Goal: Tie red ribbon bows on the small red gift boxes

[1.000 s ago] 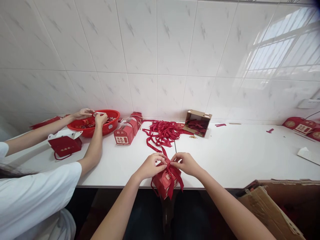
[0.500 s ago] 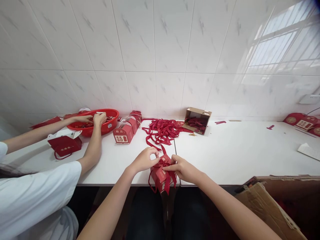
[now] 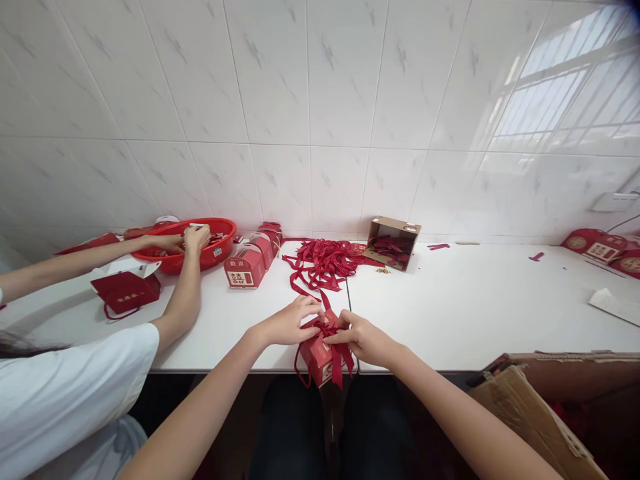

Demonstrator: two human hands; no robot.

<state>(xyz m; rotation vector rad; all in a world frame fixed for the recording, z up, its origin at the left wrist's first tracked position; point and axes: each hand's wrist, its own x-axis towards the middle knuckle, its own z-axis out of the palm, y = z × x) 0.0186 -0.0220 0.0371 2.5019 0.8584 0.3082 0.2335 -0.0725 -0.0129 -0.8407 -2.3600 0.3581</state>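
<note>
Centrally, small red gift box (image 3: pixel 320 357): at the near edge of the white table (image 3: pixel 475 313), under both sets of fingertips, tilted, a red ribbon (image 3: pixel 334 343) wrapped over it with tails hanging past the table edge.
Left hand (image 3: pixel 290 322): fingers pinched narrow on the ribbon at the box top.
Right hand (image 3: pixel 364 337): fingers likewise closed on the ribbon, just beside the left; a second ago they worked slightly apart, so the knot looks drawn tighter.
Beyond the fingertips: loose ribbon pile (image 3: pixel 323 261), open cardboard carton (image 3: pixel 393 241).
Left of them: finished boxes in a row (image 3: pixel 253 260), red basin (image 3: pixel 187 243) with a co-worker's hands (image 3: pixel 193 237).
</note>
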